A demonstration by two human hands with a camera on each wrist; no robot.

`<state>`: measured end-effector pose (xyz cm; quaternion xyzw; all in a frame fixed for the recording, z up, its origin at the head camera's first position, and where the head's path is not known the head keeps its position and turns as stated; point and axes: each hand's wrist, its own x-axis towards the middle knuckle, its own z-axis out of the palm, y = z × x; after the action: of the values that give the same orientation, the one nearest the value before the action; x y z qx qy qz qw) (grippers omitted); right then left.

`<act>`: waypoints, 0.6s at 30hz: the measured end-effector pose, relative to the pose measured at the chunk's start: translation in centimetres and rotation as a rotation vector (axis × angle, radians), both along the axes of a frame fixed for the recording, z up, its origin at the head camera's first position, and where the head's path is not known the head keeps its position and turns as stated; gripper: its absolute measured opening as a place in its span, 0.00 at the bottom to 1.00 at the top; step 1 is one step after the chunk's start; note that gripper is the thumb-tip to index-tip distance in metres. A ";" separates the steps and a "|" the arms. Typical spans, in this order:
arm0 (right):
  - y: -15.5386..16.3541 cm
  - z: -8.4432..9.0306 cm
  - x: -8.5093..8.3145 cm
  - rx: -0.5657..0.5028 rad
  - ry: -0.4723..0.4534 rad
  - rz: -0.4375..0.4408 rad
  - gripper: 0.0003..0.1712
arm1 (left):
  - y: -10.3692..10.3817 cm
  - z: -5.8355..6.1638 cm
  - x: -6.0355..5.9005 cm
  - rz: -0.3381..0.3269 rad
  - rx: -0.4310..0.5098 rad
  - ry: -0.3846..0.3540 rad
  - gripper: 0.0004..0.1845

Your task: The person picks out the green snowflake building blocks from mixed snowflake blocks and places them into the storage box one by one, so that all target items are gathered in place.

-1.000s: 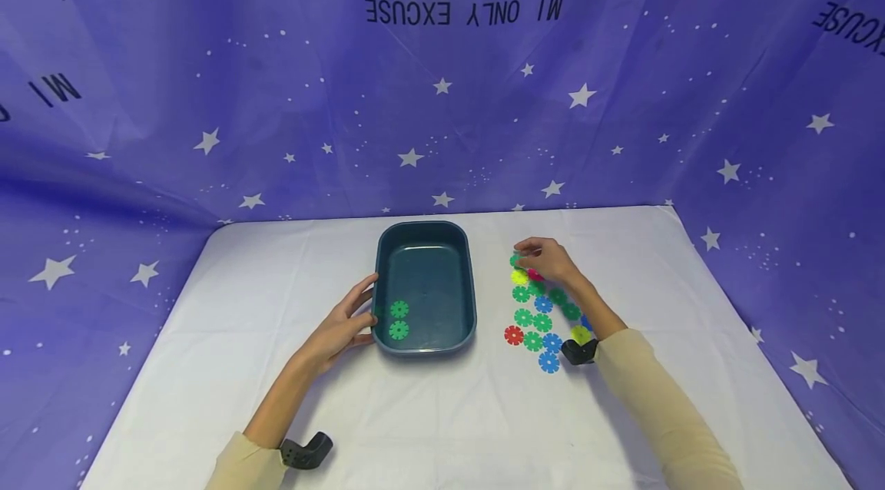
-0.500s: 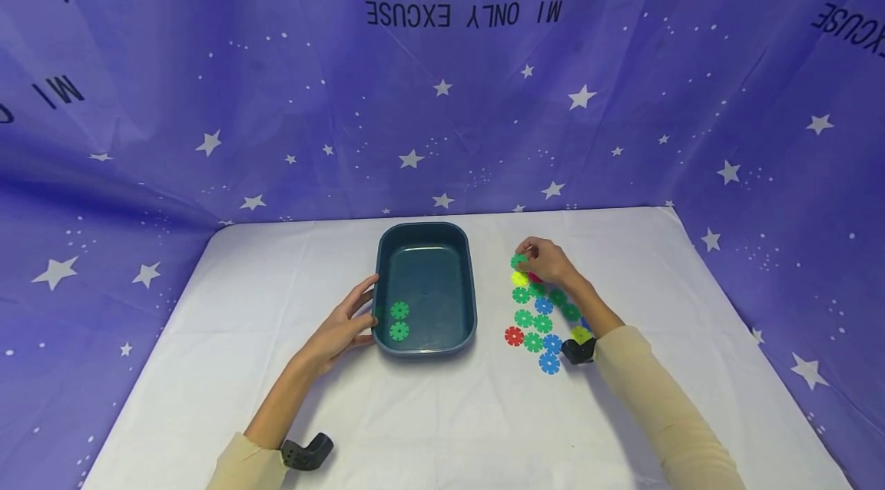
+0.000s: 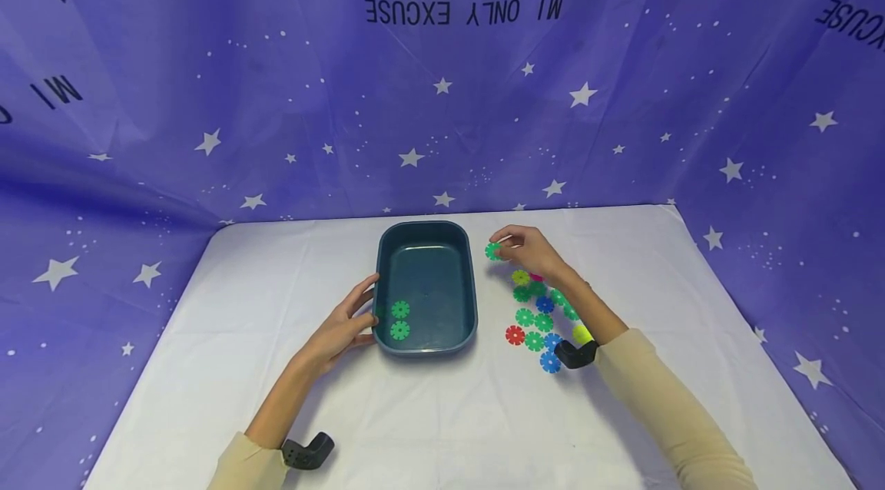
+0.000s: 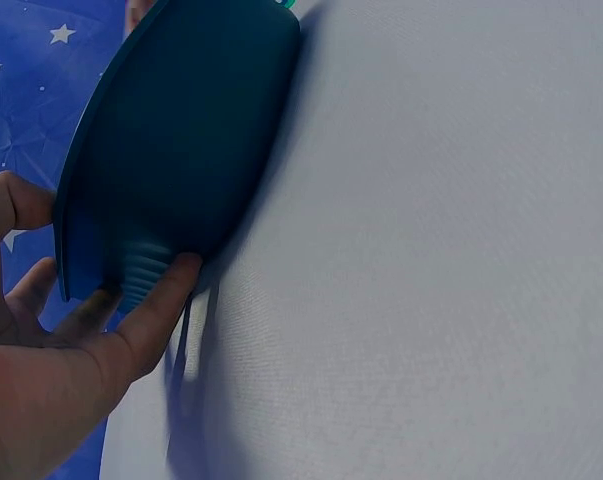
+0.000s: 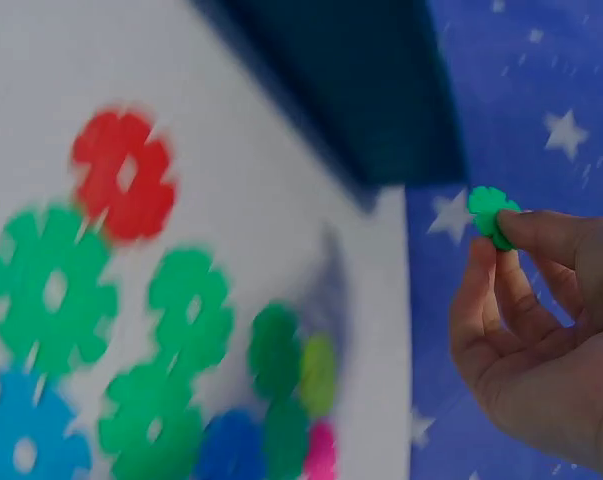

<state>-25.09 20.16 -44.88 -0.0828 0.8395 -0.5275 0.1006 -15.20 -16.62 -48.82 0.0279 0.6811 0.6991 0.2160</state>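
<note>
Right of centre, head view: right hand (image 3: 528,248) pinching one green disc (image 3: 492,251), now shifting up-left from pile (image 3: 543,322), nearing one central tray (image 3: 439,286), so seemingly parting disc from rest. Left hand (image 3: 340,327) spreading fingers against tray's left side. Tray holding two greens (image 3: 400,330); cloth (image 3: 415,417) showing seven greens (image 3: 525,317), three blues (image 3: 550,362), two yellows (image 3: 520,276), one red (image 3: 515,335), one pink (image 3: 537,276), arm (image 3: 598,312) maybe hiding others.
Left wrist view, left: fingertips (image 4: 188,263) touching tray.
Right wrist view, far right: thumb and finger pinching disc.

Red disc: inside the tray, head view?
No, the red disc lies on the table right of the tray, which holds two green discs.
</note>
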 end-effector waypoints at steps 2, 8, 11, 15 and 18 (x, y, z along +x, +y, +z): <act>-1.1 1.0 0.4 -0.055 -0.030 0.012 0.14 | 0.0 0.0 0.0 -0.001 -0.003 0.000 0.43; -4.3 2.1 1.2 -0.179 -0.087 0.061 0.15 | 0.1 0.1 0.0 0.002 -0.003 0.003 0.43; -5.9 2.3 1.6 -0.201 -0.108 0.075 0.15 | 0.1 0.1 0.0 0.002 -0.001 0.004 0.43; -7.8 2.1 2.1 -0.190 -0.104 0.097 0.15 | 0.1 0.0 0.0 0.003 -0.003 0.005 0.43; -9.2 1.6 2.3 -0.171 -0.084 0.105 0.15 | 0.1 0.0 0.0 0.003 -0.006 0.006 0.44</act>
<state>-22.79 10.94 -43.25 -0.1126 0.7810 -0.5942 0.1559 -15.20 -16.53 -48.83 0.0285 0.6840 0.6971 0.2129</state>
